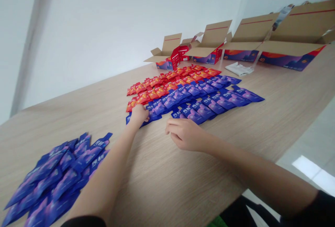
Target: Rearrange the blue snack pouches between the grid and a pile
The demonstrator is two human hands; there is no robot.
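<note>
My left hand (140,114) is at the left end of a row of blue sachets, its fingers closed at the edge of a blue sachet (155,118) that lies partly under it. My right hand (186,133) hovers by the near edge of the front blue row (202,110), fingers loosely bent with a gap to the thumb and nothing visible in them. Behind the blue rows, red-orange sachets (157,92) lie in overlapping rows. A loose heap of blue sachets (61,171) rests at the near left, partly hidden by my left forearm.
Several open cartons stand along the back: a small carton (164,63), another carton (205,59), and larger ones at right, including the rightmost carton (288,61). A crumpled white cloth (239,69) lies before them. The wooden table (162,181) ends at the right above a shiny floor.
</note>
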